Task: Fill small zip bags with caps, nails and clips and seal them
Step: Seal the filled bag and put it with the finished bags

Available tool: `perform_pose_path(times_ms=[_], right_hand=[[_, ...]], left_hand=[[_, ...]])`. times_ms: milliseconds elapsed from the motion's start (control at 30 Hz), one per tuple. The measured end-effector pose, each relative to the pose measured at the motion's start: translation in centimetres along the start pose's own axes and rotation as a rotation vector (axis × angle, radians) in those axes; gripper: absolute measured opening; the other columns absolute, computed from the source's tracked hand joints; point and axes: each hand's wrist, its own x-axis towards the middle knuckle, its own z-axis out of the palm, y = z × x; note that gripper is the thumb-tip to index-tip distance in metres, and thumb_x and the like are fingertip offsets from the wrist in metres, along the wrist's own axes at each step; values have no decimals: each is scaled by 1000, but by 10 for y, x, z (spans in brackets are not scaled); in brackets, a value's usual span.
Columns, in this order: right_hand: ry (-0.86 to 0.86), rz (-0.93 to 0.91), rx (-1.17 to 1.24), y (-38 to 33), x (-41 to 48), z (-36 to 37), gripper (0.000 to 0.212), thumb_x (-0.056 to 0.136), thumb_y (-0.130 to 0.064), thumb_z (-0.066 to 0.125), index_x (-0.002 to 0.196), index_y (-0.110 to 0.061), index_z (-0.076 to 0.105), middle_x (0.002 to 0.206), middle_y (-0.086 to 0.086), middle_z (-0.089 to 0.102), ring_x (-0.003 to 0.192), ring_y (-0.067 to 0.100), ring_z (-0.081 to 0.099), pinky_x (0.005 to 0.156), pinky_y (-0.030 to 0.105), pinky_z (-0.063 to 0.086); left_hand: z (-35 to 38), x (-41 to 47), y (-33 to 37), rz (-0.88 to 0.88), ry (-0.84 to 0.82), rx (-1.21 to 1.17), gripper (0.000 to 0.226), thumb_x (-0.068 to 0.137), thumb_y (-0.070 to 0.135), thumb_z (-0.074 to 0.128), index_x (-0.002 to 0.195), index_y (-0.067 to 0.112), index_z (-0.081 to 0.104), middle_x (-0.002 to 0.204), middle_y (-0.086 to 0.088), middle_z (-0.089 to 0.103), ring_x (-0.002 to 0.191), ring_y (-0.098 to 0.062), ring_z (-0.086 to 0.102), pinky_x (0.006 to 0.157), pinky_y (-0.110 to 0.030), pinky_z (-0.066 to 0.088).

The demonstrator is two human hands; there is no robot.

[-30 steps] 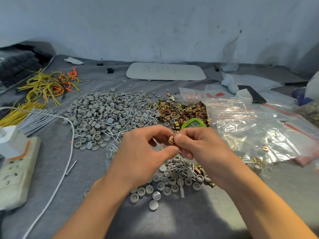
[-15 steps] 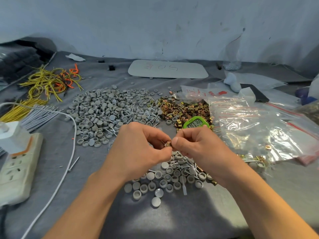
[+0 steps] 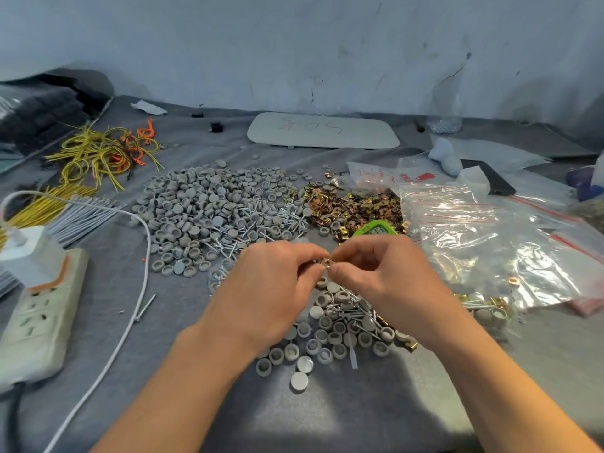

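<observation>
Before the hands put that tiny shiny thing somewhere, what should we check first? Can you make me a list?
1. Firm hold: the left hand and right hand both pinch the small metal piece between fingertips: ok.
2. Open bag ready: the clear zip bags lie heaped to the right; whether any is open: cannot tell.
3. Caps within reach: the grey caps pile sits just beyond the hands: ok.
4. Clips within reach: the gold clips pile sits beside the caps: ok.
5. Nails within reach: nails lie mixed in at the caps' near edge: ok.
</observation>
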Motion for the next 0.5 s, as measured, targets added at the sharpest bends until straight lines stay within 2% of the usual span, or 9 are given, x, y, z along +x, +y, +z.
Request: perform_pose_path(times_ms=[33, 100, 167, 200, 233, 267, 300, 433, 500], right_hand=[[-10, -12, -14, -2, -1, 0, 6, 84, -26, 84, 81, -26, 79, 68, -8, 74, 60, 8, 68, 58, 27, 54], [-32, -23, -78, -4, -2, 1, 9, 78, -29, 89, 79, -27, 80, 67, -12, 74, 60, 6, 70, 70, 29, 55], [-34, -33, -121, -5, -3, 2, 12, 80, -38, 87, 76, -28, 81, 64, -14, 73, 61, 6, 69, 89, 34, 39], [-37, -31, -117, -6, -3, 2, 15, 81, -41, 86, 75, -28, 81, 64, -14, 73, 61, 6, 69, 89, 37, 39], [-42, -26, -103, -5, -4, 1, 15, 82, -42, 85, 76, -28, 81, 65, -13, 74, 62, 7, 70, 85, 36, 47], [-45, -24, -93, -6, -5, -1, 16, 82, -42, 84, 77, -27, 82, 66, -12, 74, 62, 8, 70, 73, 34, 55], [-45, -25, -90, -5, -6, -2, 16, 83, -43, 83, 78, -27, 82, 66, -10, 75, 63, 11, 71, 64, 38, 57], [-50, 18, 19, -2, -5, -2, 10, 84, -34, 83, 81, -24, 84, 68, -1, 76, 64, 17, 72, 61, 38, 58], [-58, 48, 140, 1, -3, -2, 4, 83, -23, 84, 81, -21, 84, 65, 3, 74, 57, 13, 65, 57, 29, 51]], left_hand=[[0, 0, 0, -8, 0, -11, 17, 94, 29, 73, 109, 33, 79, 85, 15, 76, 76, -4, 65, 71, -20, 50], [-2, -1, -1, -13, -14, -23, 13, 94, 28, 72, 103, 32, 81, 80, 15, 75, 75, -4, 64, 67, -21, 47], [-4, -1, -3, -11, -30, -27, 11, 94, 29, 73, 99, 33, 82, 68, 21, 69, 68, 3, 61, 59, -12, 41], [-4, -2, -3, -9, -38, -30, 11, 94, 29, 73, 98, 34, 82, 61, 26, 61, 63, 7, 58, 57, -9, 38], [-5, -2, -3, -4, -50, -30, 11, 93, 29, 73, 98, 34, 82, 56, 29, 54, 59, 10, 55, 55, -7, 35], [-5, -2, -2, 4, -63, -27, 10, 93, 30, 73, 98, 34, 82, 54, 30, 50, 57, 12, 53, 55, -6, 34], [-5, -2, -2, 19, -74, -20, 10, 93, 30, 74, 98, 35, 82, 53, 29, 49, 57, 11, 53, 55, -5, 34], [-8, -5, -1, 8, -59, -58, 12, 91, 32, 76, 99, 39, 81, 65, 23, 66, 58, 3, 59, 55, -8, 38], [-8, -5, 0, -64, -33, -176, 15, 87, 29, 77, 94, 42, 82, 67, 28, 69, 57, 4, 63, 52, -7, 40]])
